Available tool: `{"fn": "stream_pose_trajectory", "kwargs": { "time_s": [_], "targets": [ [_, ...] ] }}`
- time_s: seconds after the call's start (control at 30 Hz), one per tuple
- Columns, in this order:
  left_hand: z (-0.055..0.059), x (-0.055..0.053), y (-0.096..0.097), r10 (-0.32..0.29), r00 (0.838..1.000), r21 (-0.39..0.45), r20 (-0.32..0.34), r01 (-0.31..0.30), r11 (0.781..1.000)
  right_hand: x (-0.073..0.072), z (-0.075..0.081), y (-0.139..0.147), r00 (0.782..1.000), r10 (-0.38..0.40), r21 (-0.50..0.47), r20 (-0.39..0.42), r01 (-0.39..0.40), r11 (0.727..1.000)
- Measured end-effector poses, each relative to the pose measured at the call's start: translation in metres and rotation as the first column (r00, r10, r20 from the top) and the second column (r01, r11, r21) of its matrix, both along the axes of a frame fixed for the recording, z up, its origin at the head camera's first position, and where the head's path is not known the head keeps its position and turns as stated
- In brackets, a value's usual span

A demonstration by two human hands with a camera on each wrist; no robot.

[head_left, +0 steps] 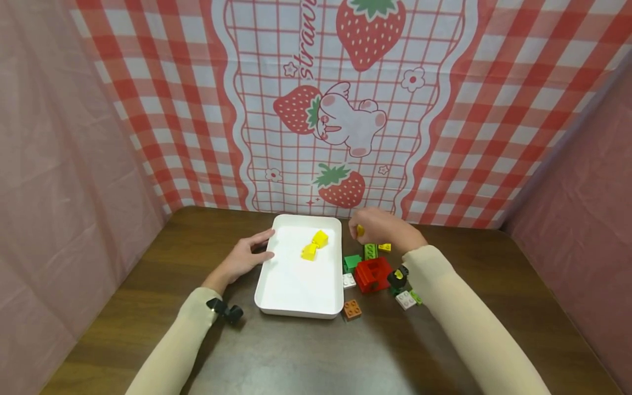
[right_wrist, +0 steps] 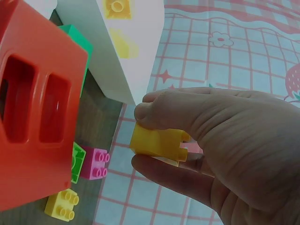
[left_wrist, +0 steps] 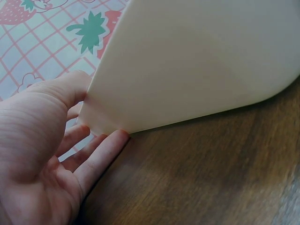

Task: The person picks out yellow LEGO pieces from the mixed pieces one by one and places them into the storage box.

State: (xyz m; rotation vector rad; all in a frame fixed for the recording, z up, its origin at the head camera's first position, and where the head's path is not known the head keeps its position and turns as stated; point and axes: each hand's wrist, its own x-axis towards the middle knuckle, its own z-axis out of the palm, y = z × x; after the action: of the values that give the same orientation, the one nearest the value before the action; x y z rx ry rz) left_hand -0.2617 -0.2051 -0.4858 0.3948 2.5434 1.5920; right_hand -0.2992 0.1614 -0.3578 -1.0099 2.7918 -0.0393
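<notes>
A white tray lies on the table with two yellow bricks in it. My left hand touches the tray's left side with spread fingers; in the left wrist view, the fingertips rest against the pale tray wall. Beyond the tray's far right corner, my right hand pinches a yellow brick between thumb and fingers. Below that hand lie a light green brick and another yellow brick. A pink brick shows in the right wrist view.
Right of the tray sit a large red block, a green brick, a white brick and a brown brick. Another white brick lies under the right forearm. A strawberry-print cloth hangs behind the table.
</notes>
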Motion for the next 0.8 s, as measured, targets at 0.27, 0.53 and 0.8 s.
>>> {"fn": "stream_pose_trajectory", "kwargs": {
  "time_s": [0.27, 0.53, 0.8],
  "targets": [
    [0.000, 0.000, 0.000, 0.000, 1.000, -0.001, 0.000, 0.000, 1.000, 0.002, 0.003, -0.009, 1.000, 0.002, -0.018, 0.000, -0.002, 1.000],
    [0.000, 0.000, 0.000, 0.000, 1.000, 0.007, -0.001, 0.000, 1.000, 0.003, 0.003, -0.023, 1.000, -0.010, -0.012, 0.010, 0.010, 1.000],
    [-0.001, -0.001, 0.000, -0.002, 1.000, 0.000, 0.000, 0.002, 1.000, 0.003, 0.001, -0.031, 1.000, 0.010, -0.013, 0.007, -0.009, 1.000]
  ]
}}
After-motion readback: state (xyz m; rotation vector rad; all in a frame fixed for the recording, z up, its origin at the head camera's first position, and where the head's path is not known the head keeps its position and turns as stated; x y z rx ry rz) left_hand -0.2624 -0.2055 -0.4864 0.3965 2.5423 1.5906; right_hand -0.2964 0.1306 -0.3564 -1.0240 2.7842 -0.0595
